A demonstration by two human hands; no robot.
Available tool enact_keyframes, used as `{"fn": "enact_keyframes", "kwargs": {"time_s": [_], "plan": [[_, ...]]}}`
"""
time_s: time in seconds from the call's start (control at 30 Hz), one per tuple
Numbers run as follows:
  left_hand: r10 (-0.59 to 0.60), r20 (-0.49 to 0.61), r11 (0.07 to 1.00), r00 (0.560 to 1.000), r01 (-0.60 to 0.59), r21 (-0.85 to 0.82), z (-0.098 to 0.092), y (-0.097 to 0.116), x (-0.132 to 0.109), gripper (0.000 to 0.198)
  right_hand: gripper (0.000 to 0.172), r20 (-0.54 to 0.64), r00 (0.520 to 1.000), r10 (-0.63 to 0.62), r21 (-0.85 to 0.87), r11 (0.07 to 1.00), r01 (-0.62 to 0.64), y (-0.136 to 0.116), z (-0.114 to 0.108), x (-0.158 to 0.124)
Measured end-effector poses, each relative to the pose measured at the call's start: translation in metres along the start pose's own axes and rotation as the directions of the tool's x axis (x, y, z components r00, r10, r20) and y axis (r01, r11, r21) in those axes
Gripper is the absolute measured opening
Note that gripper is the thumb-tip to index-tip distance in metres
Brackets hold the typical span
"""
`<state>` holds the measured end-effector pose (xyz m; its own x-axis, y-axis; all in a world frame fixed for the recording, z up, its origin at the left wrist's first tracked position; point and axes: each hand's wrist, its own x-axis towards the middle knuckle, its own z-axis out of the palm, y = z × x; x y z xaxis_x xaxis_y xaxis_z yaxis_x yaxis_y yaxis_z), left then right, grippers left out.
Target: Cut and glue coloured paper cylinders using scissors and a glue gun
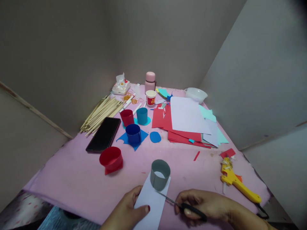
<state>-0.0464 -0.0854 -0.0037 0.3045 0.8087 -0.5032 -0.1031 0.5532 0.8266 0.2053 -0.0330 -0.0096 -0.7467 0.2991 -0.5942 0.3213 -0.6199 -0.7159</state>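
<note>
My left hand point(130, 209) grips the near edge of a pale sheet of paper point(153, 201) at the table's front, thumb on top. A grey paper ring point(160, 174) stands on the far end of that sheet. Scissors point(182, 204) are gripped in my right hand point(203, 206), the black handles inside the fingers. The thin blades point left toward the base of the grey ring and touch the sheet's right edge.
On the pink table point(72, 179) stand red point(111, 158), dark blue point(133, 133), maroon point(127, 117) and teal point(142, 115) paper rings. A black phone point(104, 134), wooden sticks point(102, 113), stacked coloured paper point(189, 123), a yellow glue gun point(236, 180), a white bowl point(196, 94) and a pink bottle point(150, 81) lie around.
</note>
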Motion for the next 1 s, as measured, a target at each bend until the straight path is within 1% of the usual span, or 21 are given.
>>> {"fn": "enact_keyframes", "kwargs": {"time_s": [0.13, 0.23, 0.37, 0.53, 0.63, 0.73, 0.9, 1.0], "plan": [[-0.011, -0.004, 0.999, 1.000, 0.011, -0.034, -0.0010, -0.0023, 0.0006, 0.044, 0.051, -0.028, 0.999, -0.029, 0.048, 0.998, 0.030, -0.0011, 0.0032, -0.0003], [-0.014, -0.011, 1.000, 1.000, 0.014, -0.025, -0.0013, -0.0032, 0.0010, 0.043, 0.050, -0.022, 0.999, -0.049, 0.067, 0.996, 0.051, -0.0015, 0.0043, -0.0006], [-0.007, -0.011, 1.000, 1.000, 0.006, -0.023, -0.0011, -0.0032, 0.0008, 0.047, 0.050, -0.019, 0.998, -0.052, 0.067, 0.996, 0.053, -0.0010, 0.0035, -0.0005], [-0.047, 0.014, 0.997, 0.999, 0.048, -0.057, -0.0011, -0.0028, 0.0003, 0.052, 0.051, -0.037, 0.998, -0.055, 0.058, 0.997, 0.057, 0.0021, 0.0028, -0.0006], [-0.031, 0.006, 0.997, 1.000, 0.031, -0.069, -0.0008, -0.0023, -0.0012, 0.047, 0.049, -0.049, 0.997, -0.058, 0.062, 0.996, 0.061, 0.0042, 0.0045, -0.0012], [-0.010, 0.006, 0.994, 1.000, 0.011, -0.110, -0.0007, -0.0027, -0.0023, 0.041, 0.050, -0.046, 0.997, -0.054, 0.068, 0.996, 0.057, 0.0050, 0.0066, -0.0018], [-0.051, -0.021, 0.991, 0.998, 0.048, -0.126, -0.0012, -0.0034, -0.0007, 0.036, 0.054, -0.021, 0.999, -0.025, 0.021, 0.999, 0.025, 0.0020, 0.0059, -0.0025], [-0.041, -0.008, 0.990, 0.999, 0.039, -0.136, -0.0024, -0.0047, -0.0005, 0.035, 0.055, -0.001, 1.000, -0.012, 0.004, 1.000, 0.012, 0.0004, 0.0021, -0.0050]]}}
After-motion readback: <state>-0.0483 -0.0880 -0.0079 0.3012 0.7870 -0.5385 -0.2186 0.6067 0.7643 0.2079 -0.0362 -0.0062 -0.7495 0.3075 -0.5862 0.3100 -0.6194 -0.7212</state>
